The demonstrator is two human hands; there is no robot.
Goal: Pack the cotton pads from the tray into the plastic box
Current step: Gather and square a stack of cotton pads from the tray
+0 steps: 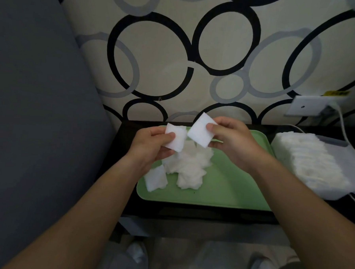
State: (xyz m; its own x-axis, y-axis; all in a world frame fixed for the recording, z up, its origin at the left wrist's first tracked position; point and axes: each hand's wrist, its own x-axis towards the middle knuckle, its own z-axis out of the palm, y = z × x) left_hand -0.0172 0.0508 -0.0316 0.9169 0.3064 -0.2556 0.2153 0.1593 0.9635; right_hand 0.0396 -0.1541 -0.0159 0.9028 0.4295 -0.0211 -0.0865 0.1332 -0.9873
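The left hand (151, 147) pinches a white square cotton pad (176, 139) between thumb and curled fingers, and the right hand (233, 145) pinches a second white square pad (200, 133) the same way. Both pads hang above the far left part of the pale green plastic tray (231, 190), with their inner edges nearly meeting. Held flat and face-on like this, they look set to be laid one against the other, so that they go in as a neat stack rather than singly.

Under the hands a loose heap of pads (189, 165) lies on the left half of the tray, with one stray pad (155, 179) at the tray's near left corner. The right half of the tray is bare green.

The tray sits in the middle of the black counter (122, 143). Just beside it, at the counter's right edge, stands the translucent white plastic box (334, 195), already filled with rows of pads (307, 159) standing on edge. That placement probably keeps the carry from tray to box short. Judging by the small heap left, packing seems well along.

A white cable (342, 126) runs from a wall socket (305, 107) past the box's far side; a sweeping right arm could catch it
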